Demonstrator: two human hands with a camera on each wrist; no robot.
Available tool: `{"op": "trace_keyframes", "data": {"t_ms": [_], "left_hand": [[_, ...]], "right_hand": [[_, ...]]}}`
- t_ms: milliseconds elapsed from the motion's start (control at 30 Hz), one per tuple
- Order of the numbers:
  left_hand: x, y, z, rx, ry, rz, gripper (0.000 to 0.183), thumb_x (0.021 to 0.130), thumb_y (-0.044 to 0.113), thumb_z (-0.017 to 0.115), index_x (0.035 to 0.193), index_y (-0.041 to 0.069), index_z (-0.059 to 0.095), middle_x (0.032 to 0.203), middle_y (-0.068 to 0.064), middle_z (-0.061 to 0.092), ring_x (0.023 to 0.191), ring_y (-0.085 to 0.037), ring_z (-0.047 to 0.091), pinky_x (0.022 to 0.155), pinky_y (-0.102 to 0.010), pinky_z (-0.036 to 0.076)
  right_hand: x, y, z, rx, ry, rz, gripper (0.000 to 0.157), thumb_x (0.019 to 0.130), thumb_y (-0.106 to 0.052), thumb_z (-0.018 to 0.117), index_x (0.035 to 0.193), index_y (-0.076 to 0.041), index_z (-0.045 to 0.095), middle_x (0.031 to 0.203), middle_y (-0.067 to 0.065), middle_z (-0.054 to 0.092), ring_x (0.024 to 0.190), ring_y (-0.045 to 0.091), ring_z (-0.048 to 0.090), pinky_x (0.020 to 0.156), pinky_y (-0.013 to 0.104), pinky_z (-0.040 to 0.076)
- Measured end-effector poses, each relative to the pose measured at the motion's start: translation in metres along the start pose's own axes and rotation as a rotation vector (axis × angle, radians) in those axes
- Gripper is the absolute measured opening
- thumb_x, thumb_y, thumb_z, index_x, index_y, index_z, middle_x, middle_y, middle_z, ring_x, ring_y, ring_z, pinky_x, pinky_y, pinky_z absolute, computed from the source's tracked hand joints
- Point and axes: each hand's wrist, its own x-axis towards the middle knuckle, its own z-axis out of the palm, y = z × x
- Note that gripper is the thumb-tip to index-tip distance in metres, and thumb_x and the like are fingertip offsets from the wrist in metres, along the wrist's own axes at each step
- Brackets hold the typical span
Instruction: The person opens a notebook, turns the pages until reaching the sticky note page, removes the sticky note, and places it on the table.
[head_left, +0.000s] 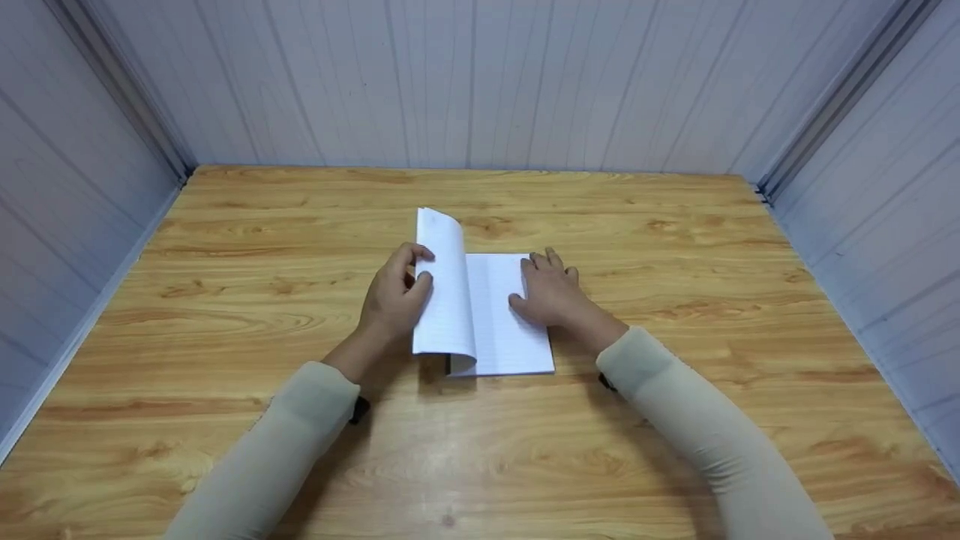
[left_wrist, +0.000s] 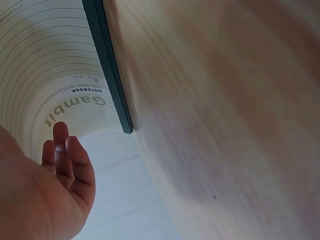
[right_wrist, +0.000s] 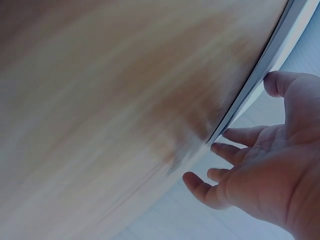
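Two hands (head_left: 395,296) (head_left: 552,292), one notebook (head_left: 496,322)

Soft glare marks the table (head_left: 439,472) in the bright head view; 2 wrist views look dimmer.

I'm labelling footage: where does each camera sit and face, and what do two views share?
Head: worn on the head, facing forward and down at the notebook; left hand, right hand and both sleeves show.
Left wrist: worn there, facing the notebook's printed page; left hand shows.
Right wrist: worn there, facing the table and notebook; right hand shows.
Head and left wrist share the left hand.
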Motion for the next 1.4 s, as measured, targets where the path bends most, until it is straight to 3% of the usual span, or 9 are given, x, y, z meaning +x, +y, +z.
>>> {"op": "trace_keyframes", "data": {"t_ms": [233, 533, 1100, 1400], "left_hand": [[-0.0002, -0.0004, 0.0000, 0.002, 0.004, -0.004, 0.023, 0.091, 0.018, 0.048, 0.113, 0.017, 0.055, 0.101, -0.003, 0.051, 0.071, -0.017, 0.047, 0.064, -0.030, 0.039], [0.0002, -0.0003, -0.0011, 0.004, 0.005, 0.007, 0.025, 0.090, 0.016, 0.047, 0.113, 0.014, 0.056, 0.105, -0.003, 0.052, 0.069, -0.018, 0.047, 0.063, -0.030, 0.040], [0.0005, 0.0001, -0.0018, 0.003, -0.003, -0.010, 0.024, 0.091, 0.019, 0.047, 0.113, 0.017, 0.055, 0.106, -0.002, 0.053, 0.073, -0.018, 0.049, 0.065, -0.031, 0.041], [0.0007, 0.0008, -0.0023, 0.004, 0.008, -0.011, 0.024, 0.090, 0.018, 0.048, 0.112, 0.016, 0.056, 0.104, -0.002, 0.052, 0.072, -0.018, 0.049, 0.065, -0.030, 0.040]], "right_hand": [[0.0007, 0.0017, 0.0007, -0.005, -0.003, 0.041, 0.084, 0.091, -0.053, 0.048, 0.152, -0.002, 0.021, 0.158, 0.020, 0.016, 0.148, 0.039, 0.001, 0.115, 0.058, 0.012], [0.0007, 0.0028, 0.0007, 0.007, 0.015, 0.007, 0.082, 0.090, -0.051, 0.049, 0.151, -0.001, 0.025, 0.157, 0.021, 0.020, 0.147, 0.039, 0.004, 0.114, 0.056, 0.014], [0.0047, 0.0006, 0.0008, 0.062, 0.071, 0.032, 0.068, 0.089, -0.043, 0.056, 0.143, -0.005, 0.041, 0.145, 0.018, 0.035, 0.135, 0.036, 0.024, 0.106, 0.051, 0.026], [0.0030, -0.0010, -0.0010, 0.111, 0.150, -0.039, 0.056, 0.087, -0.031, 0.059, 0.137, -0.006, 0.049, 0.134, 0.016, 0.046, 0.127, 0.035, 0.033, 0.100, 0.049, 0.031]]}}
